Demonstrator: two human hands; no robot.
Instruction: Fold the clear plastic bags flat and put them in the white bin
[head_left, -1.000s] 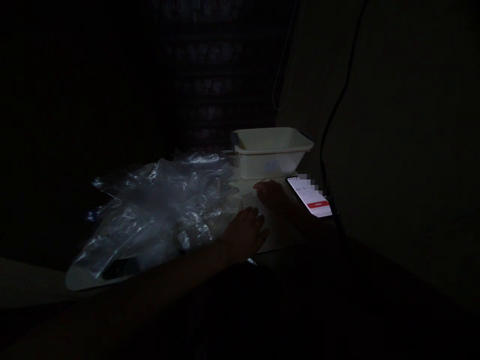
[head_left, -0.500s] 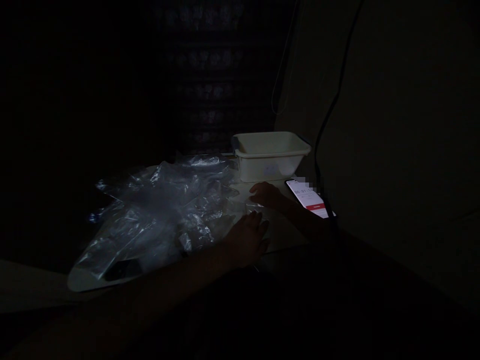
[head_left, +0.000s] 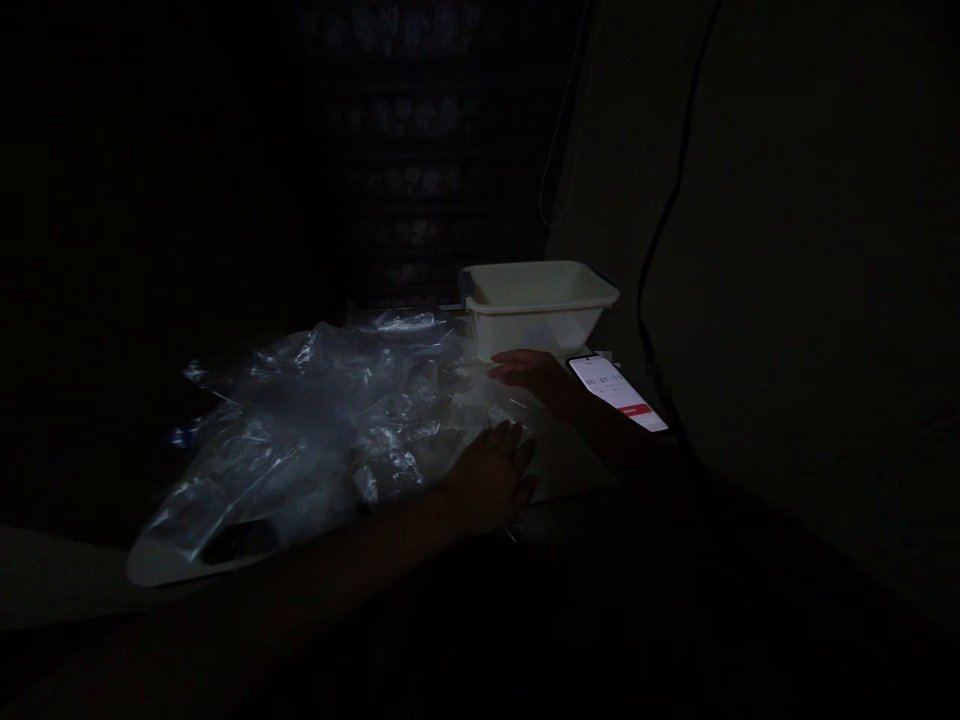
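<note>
In the dim light, my left hand (head_left: 491,480) lies palm down at the table's front edge, on a piece of clear plastic, its fingers spread. My right hand (head_left: 532,376) hovers or rests just beyond it, before the tub, fingers stretched out to the left and nothing visible in them. Between and left of the hands spreads a heap of crumpled clear plastic bags (head_left: 300,410). Part of a thin clear plastic bag (head_left: 480,410) shows between the two hands; its outline is hard to make out.
A white plastic tub (head_left: 540,325) with dark handles stands at the back of the white table (head_left: 157,570). A lit phone (head_left: 619,395) showing a timer lies at the right. A dark object (head_left: 240,540) is near the front left. A black cable (head_left: 675,180) hangs along the wall.
My right hand has lifted slightly away toward the tub, and its fingers have straightened. More of the clear plastic shows beneath it. My left hand has stayed in place.
</note>
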